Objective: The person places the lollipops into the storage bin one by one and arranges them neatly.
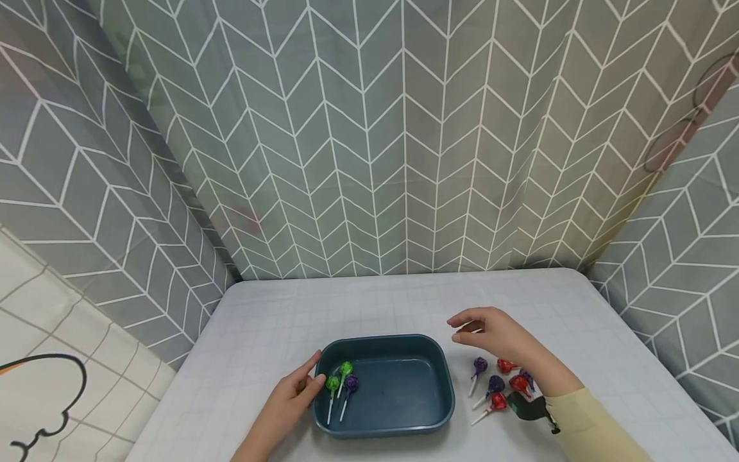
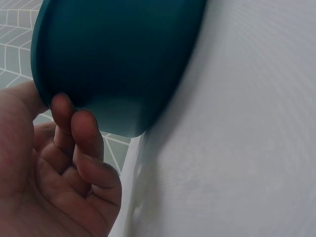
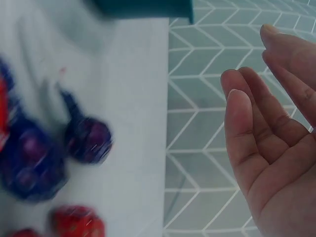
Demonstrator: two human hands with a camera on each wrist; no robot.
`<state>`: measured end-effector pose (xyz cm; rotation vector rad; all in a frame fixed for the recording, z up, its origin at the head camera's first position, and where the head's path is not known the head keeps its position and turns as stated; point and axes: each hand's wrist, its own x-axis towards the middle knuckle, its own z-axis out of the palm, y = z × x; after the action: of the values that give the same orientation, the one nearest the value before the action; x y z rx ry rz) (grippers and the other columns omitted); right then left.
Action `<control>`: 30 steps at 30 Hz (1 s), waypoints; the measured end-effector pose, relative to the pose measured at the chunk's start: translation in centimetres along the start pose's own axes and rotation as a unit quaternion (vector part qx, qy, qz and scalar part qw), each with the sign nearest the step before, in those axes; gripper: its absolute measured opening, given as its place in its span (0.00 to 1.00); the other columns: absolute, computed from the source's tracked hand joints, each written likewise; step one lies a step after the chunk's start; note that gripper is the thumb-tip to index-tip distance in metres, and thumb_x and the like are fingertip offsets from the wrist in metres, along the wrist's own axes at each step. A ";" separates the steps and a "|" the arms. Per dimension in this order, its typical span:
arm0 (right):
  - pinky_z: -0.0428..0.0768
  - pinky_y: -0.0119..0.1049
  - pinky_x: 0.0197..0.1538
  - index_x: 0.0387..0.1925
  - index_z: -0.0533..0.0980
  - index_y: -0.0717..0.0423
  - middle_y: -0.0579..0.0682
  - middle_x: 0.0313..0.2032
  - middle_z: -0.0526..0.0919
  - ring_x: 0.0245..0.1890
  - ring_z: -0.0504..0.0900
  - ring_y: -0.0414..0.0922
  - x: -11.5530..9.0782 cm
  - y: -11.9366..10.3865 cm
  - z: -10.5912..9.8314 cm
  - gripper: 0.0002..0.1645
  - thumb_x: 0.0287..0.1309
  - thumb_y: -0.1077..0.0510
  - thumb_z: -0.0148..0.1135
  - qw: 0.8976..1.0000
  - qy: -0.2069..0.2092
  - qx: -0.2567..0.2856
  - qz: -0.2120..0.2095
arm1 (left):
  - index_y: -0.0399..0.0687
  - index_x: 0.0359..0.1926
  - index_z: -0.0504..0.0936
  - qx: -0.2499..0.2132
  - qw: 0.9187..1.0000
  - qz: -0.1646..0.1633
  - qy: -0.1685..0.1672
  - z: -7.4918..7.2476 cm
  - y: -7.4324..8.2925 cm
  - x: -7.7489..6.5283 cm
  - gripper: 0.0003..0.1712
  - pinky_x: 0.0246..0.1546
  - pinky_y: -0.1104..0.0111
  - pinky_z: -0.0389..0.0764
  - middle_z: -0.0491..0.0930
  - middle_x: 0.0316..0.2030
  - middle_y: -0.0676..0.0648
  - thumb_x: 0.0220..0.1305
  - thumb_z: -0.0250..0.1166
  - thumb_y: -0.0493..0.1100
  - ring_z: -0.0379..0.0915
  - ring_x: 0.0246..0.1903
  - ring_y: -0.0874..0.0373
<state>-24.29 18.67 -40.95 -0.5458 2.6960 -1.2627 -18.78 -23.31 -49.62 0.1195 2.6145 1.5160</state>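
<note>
My left hand [image 1: 291, 394] grips the left rim of a dark blue-green rectangular tray [image 1: 398, 427], with thumb over the edge. In the left wrist view, curled fingers [image 2: 89, 133] lie against the tray's outer wall [image 2: 123, 59]. Two green lollipops [image 1: 346, 367] and a purple lollipop [image 1: 351, 383] lie inside at the left end. Right of the tray, my right hand [image 1: 491, 330] hovers above the table, fingers loosely bent and holding nothing. Below it lie a purple lollipop [image 1: 480, 365] and a red lollipop [image 1: 498, 402], among several others; the right forearm partly hides some.
The white table [image 1: 398, 308] has a patterned grey curtain [image 1: 369, 160] behind it and at both sides. A dark green leaf-like shape [image 1: 526, 407] shows beside the right sleeve [image 1: 583, 423].
</note>
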 end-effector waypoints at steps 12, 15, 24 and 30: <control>0.82 0.40 0.43 0.48 0.83 0.56 0.52 0.45 0.84 0.43 0.83 0.45 -1.8 3.4 -0.3 0.19 0.57 0.52 0.72 0.998 0.008 -0.039 0.040 | 0.54 0.74 0.65 0.001 1.000 -0.001 0.003 0.1 -0.1 0.1 0.35 0.22 0.68 0.73 0.74 0.24 0.48 0.71 0.60 0.58 0.67 0.22 0.58; 0.82 0.40 0.42 0.47 0.83 0.56 0.51 0.43 0.84 0.42 0.82 0.45 -2.0 4.0 -0.3 0.18 0.57 0.53 0.72 0.997 0.010 -0.056 0.047 | 0.54 0.74 0.65 -0.001 1.000 -0.001 0.004 0.1 -0.1 0.1 0.35 0.23 0.68 0.73 0.74 0.24 0.48 0.70 0.60 0.58 0.67 0.22 0.58; 0.81 0.35 0.36 0.47 0.83 0.56 0.46 0.38 0.83 0.35 0.80 0.43 -2.3 5.4 0.2 0.18 0.56 0.54 0.73 0.995 -0.026 -0.068 0.067 | 0.54 0.74 0.65 -0.007 1.000 0.000 0.004 0.1 -0.1 0.1 0.35 0.23 0.68 0.73 0.74 0.24 0.48 0.71 0.60 0.57 0.67 0.22 0.58; 0.80 0.37 0.40 0.44 0.84 0.54 0.42 0.36 0.83 0.36 0.80 0.41 -2.3 6.1 0.5 0.15 0.56 0.54 0.73 0.994 -0.042 -0.088 0.045 | 0.55 0.73 0.65 -0.011 1.000 0.001 0.003 0.2 -0.2 0.1 0.35 0.22 0.68 0.72 0.74 0.24 0.48 0.70 0.60 0.58 0.67 0.21 0.58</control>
<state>-23.67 22.76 -46.00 -0.4773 2.7424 -0.9637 -18.84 -23.25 -49.87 0.1150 2.6026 1.5463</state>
